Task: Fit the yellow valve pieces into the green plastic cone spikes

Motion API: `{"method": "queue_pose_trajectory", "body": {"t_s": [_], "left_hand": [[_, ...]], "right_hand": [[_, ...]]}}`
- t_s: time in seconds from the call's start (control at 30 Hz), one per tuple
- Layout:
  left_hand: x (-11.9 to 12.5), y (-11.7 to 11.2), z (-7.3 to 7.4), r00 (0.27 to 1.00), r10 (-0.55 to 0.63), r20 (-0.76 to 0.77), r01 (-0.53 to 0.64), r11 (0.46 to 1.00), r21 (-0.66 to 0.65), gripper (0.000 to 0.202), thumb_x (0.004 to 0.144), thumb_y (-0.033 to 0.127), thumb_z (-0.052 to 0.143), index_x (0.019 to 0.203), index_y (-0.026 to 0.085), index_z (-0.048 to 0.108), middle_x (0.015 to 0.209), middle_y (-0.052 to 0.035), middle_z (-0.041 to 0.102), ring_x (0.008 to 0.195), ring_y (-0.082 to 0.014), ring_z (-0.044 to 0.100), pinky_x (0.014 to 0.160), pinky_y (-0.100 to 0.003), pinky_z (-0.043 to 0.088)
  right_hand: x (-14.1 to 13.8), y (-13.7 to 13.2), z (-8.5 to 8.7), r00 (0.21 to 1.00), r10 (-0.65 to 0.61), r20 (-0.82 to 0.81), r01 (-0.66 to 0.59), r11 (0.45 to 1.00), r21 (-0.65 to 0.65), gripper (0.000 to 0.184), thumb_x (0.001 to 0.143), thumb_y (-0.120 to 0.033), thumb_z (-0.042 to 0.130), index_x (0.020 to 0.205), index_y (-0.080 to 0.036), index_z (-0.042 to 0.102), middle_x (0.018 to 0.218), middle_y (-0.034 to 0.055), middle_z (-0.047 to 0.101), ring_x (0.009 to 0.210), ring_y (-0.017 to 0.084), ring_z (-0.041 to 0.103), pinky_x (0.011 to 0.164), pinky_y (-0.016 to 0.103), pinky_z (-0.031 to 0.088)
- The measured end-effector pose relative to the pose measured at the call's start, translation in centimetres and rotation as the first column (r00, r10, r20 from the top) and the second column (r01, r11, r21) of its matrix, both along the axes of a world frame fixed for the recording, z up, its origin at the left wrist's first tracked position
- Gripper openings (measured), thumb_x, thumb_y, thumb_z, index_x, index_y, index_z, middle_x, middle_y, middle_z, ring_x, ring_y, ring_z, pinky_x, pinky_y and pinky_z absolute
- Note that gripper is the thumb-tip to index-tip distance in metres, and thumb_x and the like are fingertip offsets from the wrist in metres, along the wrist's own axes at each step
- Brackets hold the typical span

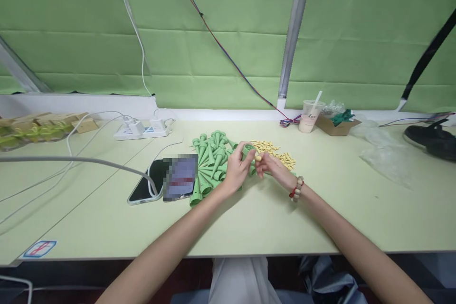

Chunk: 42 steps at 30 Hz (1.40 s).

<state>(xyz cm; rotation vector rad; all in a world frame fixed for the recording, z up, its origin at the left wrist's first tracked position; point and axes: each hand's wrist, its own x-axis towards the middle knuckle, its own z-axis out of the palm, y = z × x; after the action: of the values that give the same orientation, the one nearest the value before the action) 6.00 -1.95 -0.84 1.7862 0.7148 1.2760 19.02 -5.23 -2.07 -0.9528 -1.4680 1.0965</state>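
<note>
My left hand (236,170) is closed around a green plastic cone (248,151), its wide open end facing up. Close against it, my right hand (272,167) pinches a small yellow piece (258,157) at the cone's side. A heap of similar green cones (210,161) lies to the left of my hands. Behind the right hand is a spread of small yellow pieces (267,147). My fingers partly hide the held cone.
Two phones, one dark-screened (147,183) and one lit (180,178), lie left of the cones. Farther back are a power strip (142,132), a drink cup (309,118), a cardboard box (337,126), a plastic bag (386,156) and a black object (431,137). Cables cross the left side.
</note>
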Motion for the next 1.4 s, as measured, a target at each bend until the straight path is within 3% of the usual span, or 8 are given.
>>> {"method": "queue_pose_trajectory", "body": {"t_s": [0.27, 0.4, 0.6, 0.77, 0.93, 1.07, 1.27, 1.4], "left_hand": [[0.2, 0.1, 0.0, 0.998, -0.066, -0.005, 0.065, 0.998, -0.011, 0.034, 0.078, 0.05, 0.045, 0.088, 0.019, 0.055, 0.04, 0.0072, 0.037, 0.034, -0.0073, 0.034, 0.037, -0.019, 0.025], [0.2, 0.2, 0.0, 0.998, -0.053, 0.03, 0.054, 0.998, -0.04, 0.034, 0.078, 0.05, 0.044, 0.086, 0.019, 0.055, 0.04, 0.0066, 0.038, 0.033, -0.0074, 0.034, 0.036, -0.019, 0.025], [0.2, 0.0, 0.0, 0.996, -0.085, 0.017, 0.086, 0.994, -0.068, 0.036, 0.076, 0.052, 0.046, 0.087, 0.019, 0.055, 0.038, 0.007, 0.037, 0.032, -0.0077, 0.034, 0.037, -0.019, 0.025], [0.2, 0.1, -0.1, 0.998, -0.055, 0.019, 0.056, 0.997, -0.053, 0.034, 0.078, 0.052, 0.043, 0.085, 0.02, 0.054, 0.036, 0.0075, 0.035, 0.031, -0.0075, 0.031, 0.036, -0.019, 0.024], [0.2, 0.1, -0.2, 0.996, -0.087, -0.032, 0.086, 0.996, -0.032, 0.032, 0.079, 0.049, 0.043, 0.086, 0.019, 0.054, 0.039, 0.0069, 0.037, 0.032, -0.0077, 0.034, 0.036, -0.019, 0.026], [0.2, 0.2, -0.2, 0.997, -0.074, -0.004, 0.073, 0.997, -0.034, 0.032, 0.081, 0.048, 0.041, 0.085, 0.019, 0.054, 0.038, 0.007, 0.036, 0.031, -0.0075, 0.033, 0.035, -0.019, 0.025], [0.0, -0.1, -0.2, 0.996, -0.066, -0.063, 0.068, 0.997, 0.033, 0.03, 0.078, 0.043, 0.049, 0.095, 0.02, 0.056, 0.04, 0.0077, 0.033, 0.034, -0.007, 0.034, 0.037, -0.018, 0.025], [0.1, -0.2, 0.0, 0.996, -0.092, 0.0, 0.092, 0.996, -0.014, 0.034, 0.079, 0.047, 0.044, 0.095, 0.019, 0.055, 0.039, 0.0079, 0.034, 0.033, -0.0064, 0.033, 0.036, -0.017, 0.024]], "right_hand": [[0.0, -0.2, 0.0, 0.998, 0.065, 0.004, -0.064, 0.995, -0.077, 0.061, 0.08, -0.064, 0.026, 0.051, -0.017, 0.05, 0.051, 0.0008, 0.049, 0.048, 0.011, 0.048, 0.057, 0.026, 0.041], [0.1, -0.1, 0.2, 0.999, -0.032, -0.023, 0.032, 0.999, 0.003, 0.042, 0.072, -0.059, 0.05, 0.067, -0.018, 0.055, 0.066, -0.0007, 0.054, 0.053, 0.009, 0.049, 0.056, 0.024, 0.041], [0.0, -0.1, 0.1, 1.0, 0.022, -0.01, -0.023, 0.996, -0.089, 0.055, 0.078, -0.062, 0.033, 0.053, -0.017, 0.05, 0.053, -0.0001, 0.049, 0.049, 0.01, 0.048, 0.054, 0.026, 0.041], [0.1, 0.0, 0.1, 0.999, -0.035, 0.022, 0.034, 0.999, 0.041, 0.038, 0.073, -0.055, 0.052, 0.063, -0.018, 0.051, 0.06, -0.0023, 0.05, 0.052, 0.009, 0.047, 0.055, 0.024, 0.041], [0.0, 0.0, 0.1, 0.999, 0.046, -0.03, -0.048, 0.995, -0.082, 0.048, 0.078, -0.059, 0.039, 0.054, -0.018, 0.047, 0.053, -0.0014, 0.045, 0.049, 0.01, 0.046, 0.051, 0.025, 0.041], [0.1, -0.1, 0.1, 0.999, -0.023, 0.04, 0.022, 0.999, 0.036, 0.04, 0.075, -0.056, 0.047, 0.064, -0.019, 0.05, 0.061, -0.0014, 0.048, 0.053, 0.01, 0.047, 0.053, 0.025, 0.042], [-0.9, -0.2, -0.3, 0.992, 0.002, -0.123, -0.013, 0.996, -0.087, 0.046, 0.075, -0.062, 0.04, 0.055, -0.021, 0.033, 0.051, -0.0056, 0.031, 0.043, 0.009, 0.035, 0.046, 0.025, 0.037], [-0.9, -0.8, -0.2, 0.953, -0.213, 0.216, 0.181, 0.971, 0.159, 0.044, 0.081, -0.056, 0.035, 0.056, -0.02, 0.037, 0.049, -0.0038, 0.037, 0.046, 0.01, 0.037, 0.05, 0.025, 0.033]]}}
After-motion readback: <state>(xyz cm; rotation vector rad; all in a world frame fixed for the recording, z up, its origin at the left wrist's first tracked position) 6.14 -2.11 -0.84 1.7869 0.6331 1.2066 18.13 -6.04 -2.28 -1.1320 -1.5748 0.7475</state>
